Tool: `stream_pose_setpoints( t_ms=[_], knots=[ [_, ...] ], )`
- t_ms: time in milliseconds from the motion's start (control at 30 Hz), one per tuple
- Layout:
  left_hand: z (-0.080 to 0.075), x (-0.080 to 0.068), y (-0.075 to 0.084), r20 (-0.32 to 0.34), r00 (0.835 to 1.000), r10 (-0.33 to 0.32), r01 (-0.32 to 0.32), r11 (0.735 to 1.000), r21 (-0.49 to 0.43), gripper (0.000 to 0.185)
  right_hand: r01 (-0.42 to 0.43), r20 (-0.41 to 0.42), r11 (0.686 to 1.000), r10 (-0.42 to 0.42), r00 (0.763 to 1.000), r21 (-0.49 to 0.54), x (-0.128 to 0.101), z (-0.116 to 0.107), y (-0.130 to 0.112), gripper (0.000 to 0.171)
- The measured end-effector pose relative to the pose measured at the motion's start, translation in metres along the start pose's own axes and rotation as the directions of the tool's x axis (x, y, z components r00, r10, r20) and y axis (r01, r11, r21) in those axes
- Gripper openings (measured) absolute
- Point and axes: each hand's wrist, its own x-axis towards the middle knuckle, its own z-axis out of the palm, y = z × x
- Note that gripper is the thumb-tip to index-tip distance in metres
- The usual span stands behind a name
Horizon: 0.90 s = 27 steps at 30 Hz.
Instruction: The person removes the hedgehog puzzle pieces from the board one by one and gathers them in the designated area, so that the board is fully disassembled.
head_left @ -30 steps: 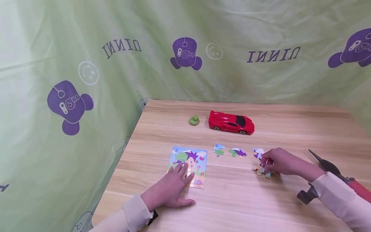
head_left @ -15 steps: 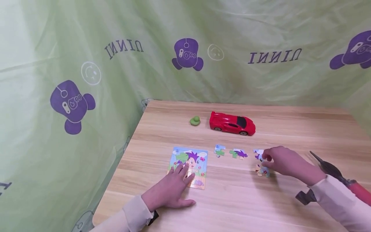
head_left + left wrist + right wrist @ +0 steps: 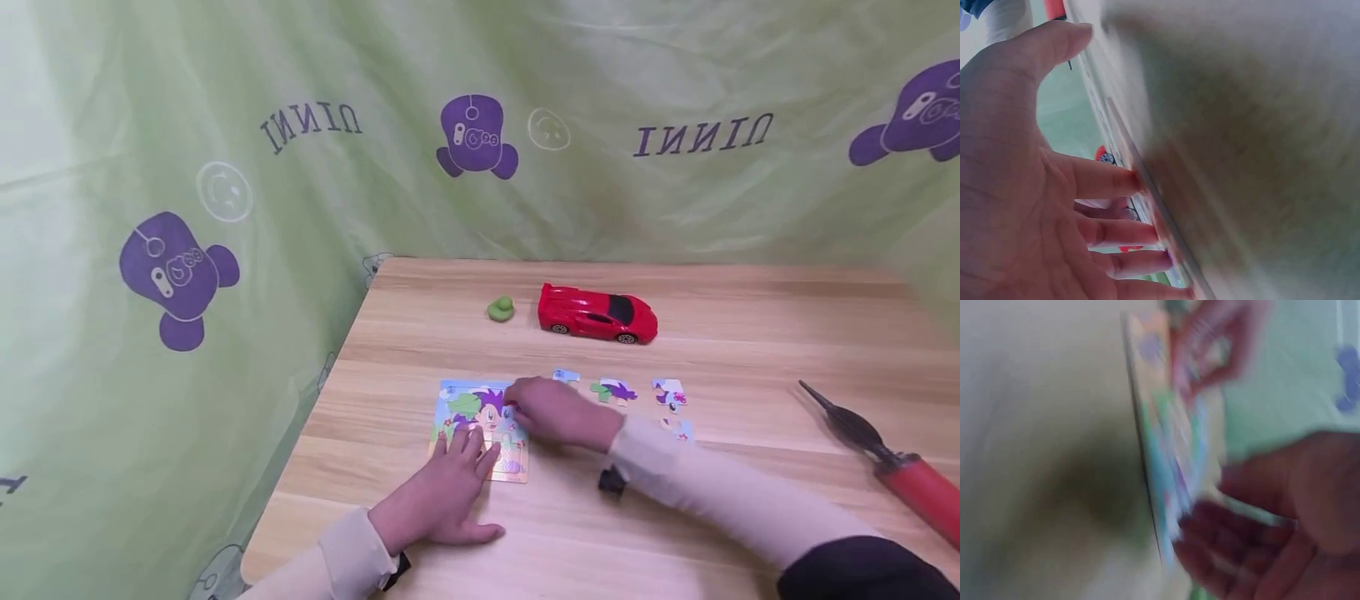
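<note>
A colourful puzzle board [image 3: 468,404] lies flat on the wooden table [image 3: 750,358]. My left hand [image 3: 461,454] presses on its near edge with straight fingers; the left wrist view shows those fingers [image 3: 1107,181] on the board's rim [image 3: 1147,206]. My right hand [image 3: 525,408] reaches across to the board's right side, where it seems to pinch a small puzzle piece. The right wrist view is blurred; it shows the board [image 3: 1160,444] edge-on beside my curled fingers [image 3: 1222,550]. Loose pieces [image 3: 615,392] lie to the right of the board.
A red toy car [image 3: 597,314] and a small green lump [image 3: 501,309] sit further back. A red-handled tool [image 3: 900,475] lies at the right. Green printed cloth [image 3: 225,208] hangs behind and to the left of the table.
My right hand left the loose pieces at the right and moved left to the board. The near heap of pieces looks smaller. My left hand stayed on the board.
</note>
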Motion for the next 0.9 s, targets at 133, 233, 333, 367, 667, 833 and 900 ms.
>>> stream_pose_setpoints(
  t_ms=[133,233,333,367,667,833,900],
  knots=[
    [0.006,0.001,0.004,-0.072,0.997,0.031,-0.029,0.999,0.03,0.103,0.031,-0.036,0.993,-0.035,0.999,-0.11,0.017,0.024,-0.02,0.034],
    [0.008,0.001,0.005,-0.105,0.994,0.033,-0.023,0.996,0.089,0.101,0.0,-0.065,0.993,-0.007,0.998,-0.115,0.024,0.031,-0.029,0.028],
    [0.009,0.0,0.005,-0.106,0.994,0.015,-0.001,0.991,0.131,0.1,-0.037,-0.054,0.997,0.033,0.998,-0.075,0.033,0.032,-0.034,0.022],
    [0.009,0.0,0.006,-0.1,0.995,0.007,0.006,0.991,0.133,0.1,-0.045,-0.04,0.997,0.043,0.998,-0.055,0.036,0.032,-0.034,0.02],
    [0.008,-0.003,0.003,-0.104,0.994,-0.017,0.024,0.998,0.066,0.1,-0.201,0.125,0.965,0.182,0.975,0.165,0.057,0.028,-0.037,0.031],
    [0.007,-0.003,-0.001,-0.129,0.992,0.008,0.001,0.997,0.075,0.096,-0.209,0.109,0.974,0.199,0.974,0.09,0.057,0.029,-0.038,0.024],
    [0.006,-0.004,-0.002,-0.127,0.992,0.014,-0.004,0.997,0.077,0.096,-0.178,0.082,0.983,0.173,0.982,0.055,0.055,0.03,-0.038,0.017]
  ],
)
